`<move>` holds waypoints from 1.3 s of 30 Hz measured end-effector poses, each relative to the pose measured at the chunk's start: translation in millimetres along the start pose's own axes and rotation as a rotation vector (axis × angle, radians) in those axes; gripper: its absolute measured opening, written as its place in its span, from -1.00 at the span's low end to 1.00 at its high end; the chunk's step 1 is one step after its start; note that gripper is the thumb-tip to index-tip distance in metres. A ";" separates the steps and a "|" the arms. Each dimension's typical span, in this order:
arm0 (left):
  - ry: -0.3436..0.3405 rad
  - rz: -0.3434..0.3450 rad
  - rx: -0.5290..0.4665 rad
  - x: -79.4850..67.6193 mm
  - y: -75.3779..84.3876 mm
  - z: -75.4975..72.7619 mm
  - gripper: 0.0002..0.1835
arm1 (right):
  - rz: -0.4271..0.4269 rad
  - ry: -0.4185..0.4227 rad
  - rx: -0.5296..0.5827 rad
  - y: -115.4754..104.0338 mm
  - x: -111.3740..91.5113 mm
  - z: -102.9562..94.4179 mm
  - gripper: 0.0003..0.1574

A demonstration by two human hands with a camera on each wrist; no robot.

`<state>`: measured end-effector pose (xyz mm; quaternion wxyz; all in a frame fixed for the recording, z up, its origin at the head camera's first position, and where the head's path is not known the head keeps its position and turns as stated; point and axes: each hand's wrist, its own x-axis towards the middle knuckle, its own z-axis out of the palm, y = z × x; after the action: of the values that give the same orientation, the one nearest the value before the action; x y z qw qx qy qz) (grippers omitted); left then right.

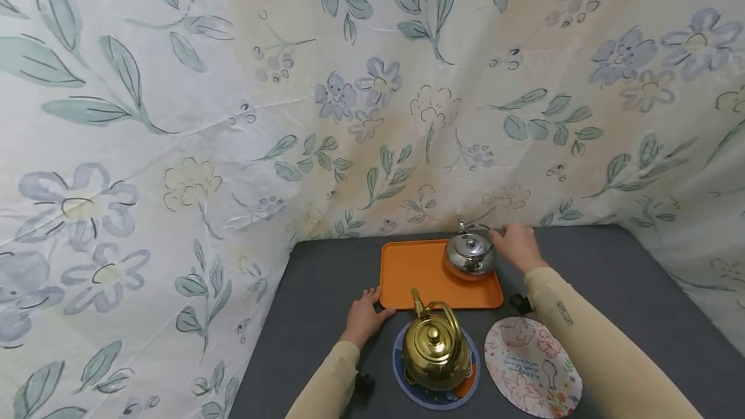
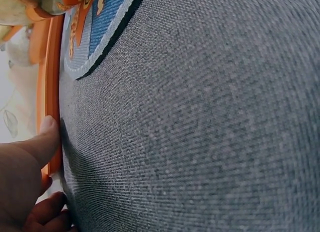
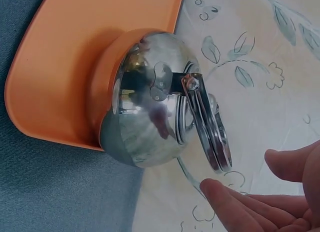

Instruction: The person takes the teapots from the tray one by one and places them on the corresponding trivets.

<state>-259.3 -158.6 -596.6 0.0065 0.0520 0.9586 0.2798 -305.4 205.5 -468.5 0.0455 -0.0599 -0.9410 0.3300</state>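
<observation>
An orange tray (image 1: pixel 416 273) lies on the dark table. On its right end stands a silver kettle (image 1: pixel 470 254), its hinged handle (image 3: pixel 207 124) tipped toward my right hand. That hand (image 1: pixel 518 246) is beside the handle, thumb and fingers (image 3: pixel 235 202) apart, with a small gap to the metal in the right wrist view. My left hand (image 1: pixel 363 319) holds the tray's near left corner, thumb (image 2: pixel 45 139) against the front rim and fingers round the left side. In front of the tray a gold kettle (image 1: pixel 435 351) sits on a round blue mat (image 1: pixel 413 396).
A pink-and-white patterned oval mat (image 1: pixel 532 367) lies right of the gold kettle, under the right forearm. Floral cloth (image 1: pixel 372 115) hangs behind the table (image 1: pixel 326 277) and at both sides. The silver kettle is close to the back cloth.
</observation>
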 end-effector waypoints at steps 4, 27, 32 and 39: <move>-0.004 0.006 0.005 2.1 -0.7 -0.4 -0.20 | 0.005 0.017 0.012 -1.4 6.1 2.5 -0.32; -0.005 0.017 -0.027 11.8 -5.3 -3.7 -0.20 | 0.096 -0.055 0.041 3.1 30.7 16.4 -0.45; 0.005 0.012 -0.030 12.3 -5.3 -1.0 -0.20 | 0.086 -0.029 0.047 1.7 29.1 15.3 -0.65; 0.007 -0.006 -0.025 10.5 -6.6 1.6 -0.19 | 0.076 -0.025 0.093 1.7 26.6 14.6 -0.64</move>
<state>-270.4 -162.2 -601.3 0.0047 0.0478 0.9553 0.2918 -333.3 201.6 -479.7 0.0241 -0.0892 -0.9222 0.3755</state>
